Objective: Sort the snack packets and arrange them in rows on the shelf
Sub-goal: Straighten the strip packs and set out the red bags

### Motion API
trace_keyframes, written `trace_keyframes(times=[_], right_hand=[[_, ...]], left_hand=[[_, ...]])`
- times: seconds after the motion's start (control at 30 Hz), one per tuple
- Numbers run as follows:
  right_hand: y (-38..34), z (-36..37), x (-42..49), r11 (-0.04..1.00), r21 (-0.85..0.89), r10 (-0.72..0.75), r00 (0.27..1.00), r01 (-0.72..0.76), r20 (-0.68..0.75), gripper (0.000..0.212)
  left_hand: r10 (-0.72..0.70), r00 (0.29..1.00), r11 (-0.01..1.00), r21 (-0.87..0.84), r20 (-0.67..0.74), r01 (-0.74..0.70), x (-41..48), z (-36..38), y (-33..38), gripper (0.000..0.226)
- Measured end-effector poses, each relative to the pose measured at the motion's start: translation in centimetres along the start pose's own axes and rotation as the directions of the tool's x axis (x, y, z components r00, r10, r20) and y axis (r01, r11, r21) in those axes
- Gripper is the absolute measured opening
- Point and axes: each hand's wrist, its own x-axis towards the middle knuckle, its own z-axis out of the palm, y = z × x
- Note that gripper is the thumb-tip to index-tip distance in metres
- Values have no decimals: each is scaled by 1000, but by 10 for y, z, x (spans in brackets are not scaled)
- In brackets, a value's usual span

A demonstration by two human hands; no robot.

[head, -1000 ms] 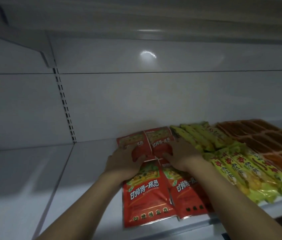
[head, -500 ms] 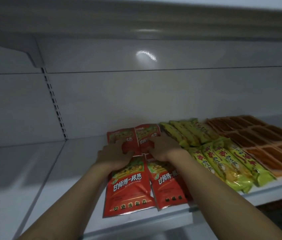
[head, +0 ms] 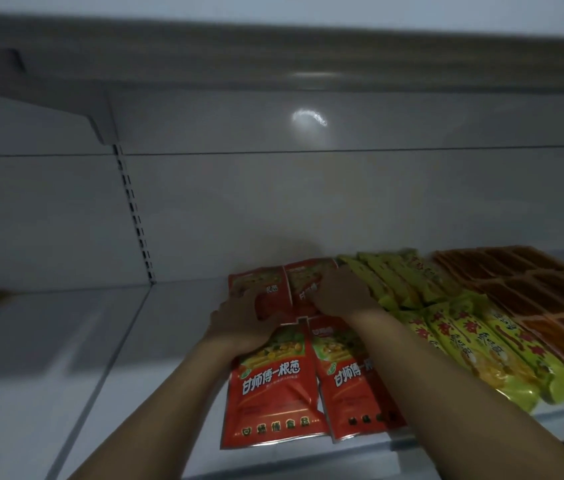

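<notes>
At the front of the shelf [head: 135, 358] two front red packets [head: 273, 393] lie flat side by side, glossy, with white lettering and a picture panel on top, their near ends at the shelf lip and the right one partly under a forearm. Just beyond, the left hand [head: 239, 320] has bent fingers across the near edge of the back red packets [head: 249, 285]; whether it pinches or only pushes I cannot tell. The right hand [head: 339, 296] lies palm down on the right packet of that pair, fingers fairly straight, pressing and gripping nothing. The step looks like squaring the back pair into line behind the front pair; next they likely need a nudge until edges meet, without overlap. To the right, green packets [head: 481, 348] and orange packets [head: 533, 289] already sit in rows that run back to the back wall [head: 308, 202]
</notes>
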Motion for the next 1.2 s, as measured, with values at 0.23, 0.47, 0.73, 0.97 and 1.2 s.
trace_keyframes(times=[0.23, 0.47, 0.73, 0.97, 1.2], right_hand=[[10, -3, 3, 991, 127, -28, 993, 43, -113, 32], [6, -7, 0, 995, -59, -87, 986, 80, -143, 27], [10, -54, -65, 977, -79, -200, 980, 198, -17, 47], [23, -10, -120, 963, -156, -154, 926, 218, 345, 59], [27, 8, -127, 966, -109, -212, 961, 233, 175, 49]], left_hand=[[9, 999, 1000, -10, 35, -8, 0, -3, 3, 76], [-26, 999, 994, 106, 27, 23, 5, 1, 11, 75], [189, 982, 940, 290, -4, -180, -42, -8, 6, 83], [321, 928, 871, 325, 192, -369, -97, 8, -4, 77], [325, 944, 901, 283, 59, -328, -102, 27, 2, 67]])
